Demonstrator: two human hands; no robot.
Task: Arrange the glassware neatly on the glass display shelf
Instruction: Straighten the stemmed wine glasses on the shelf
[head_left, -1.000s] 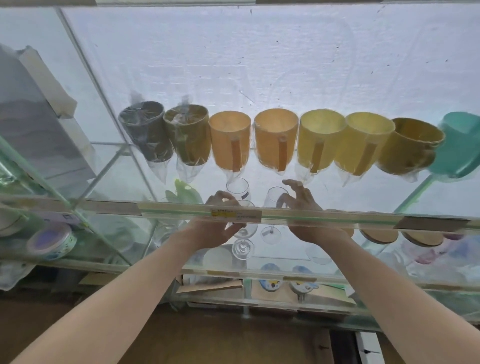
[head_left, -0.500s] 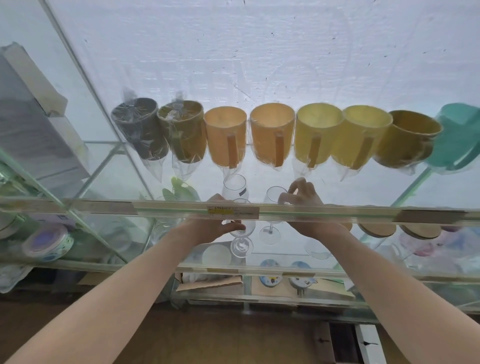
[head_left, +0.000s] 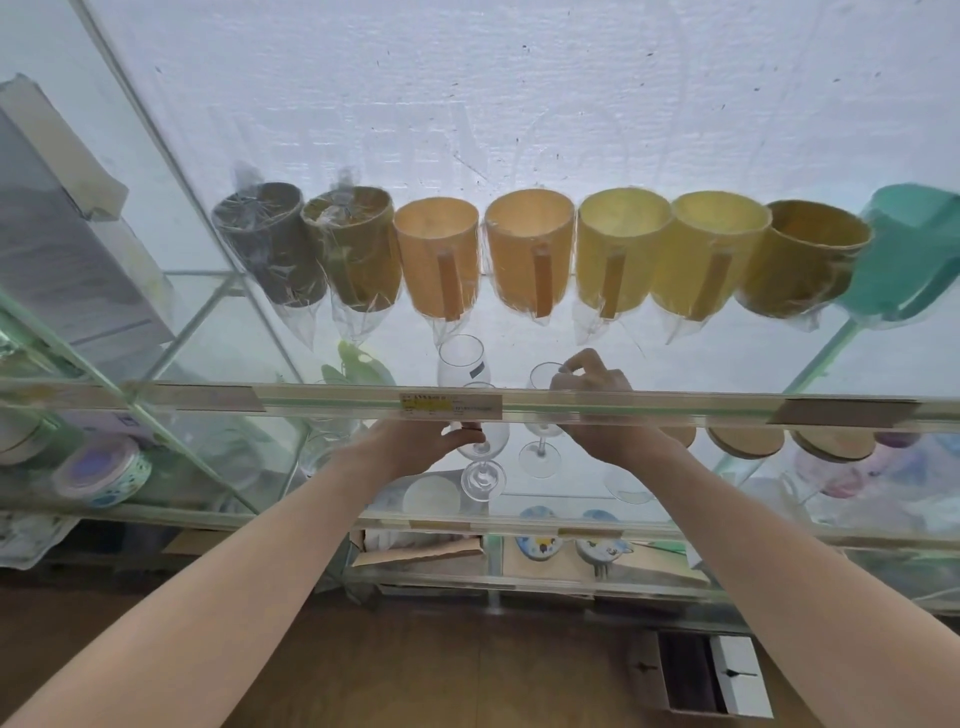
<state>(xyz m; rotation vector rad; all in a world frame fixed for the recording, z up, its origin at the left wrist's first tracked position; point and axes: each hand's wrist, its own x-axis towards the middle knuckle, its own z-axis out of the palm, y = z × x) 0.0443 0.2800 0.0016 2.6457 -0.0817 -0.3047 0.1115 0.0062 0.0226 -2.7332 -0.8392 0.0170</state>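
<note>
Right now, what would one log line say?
left hand: holding front wine glass | right hand: on second wine glass rim | shelf: arranging

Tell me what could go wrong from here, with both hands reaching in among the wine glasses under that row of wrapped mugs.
1. The left hand holds the front wine glass close beside the right-hand glass, which the right hand grips near the rim; they could clink or chip.
2. A third glass stands just behind; pushing back could topple it.
3. The upper shelf's front edge hides part of both hands, so judging the gaps looks difficult.
</note>
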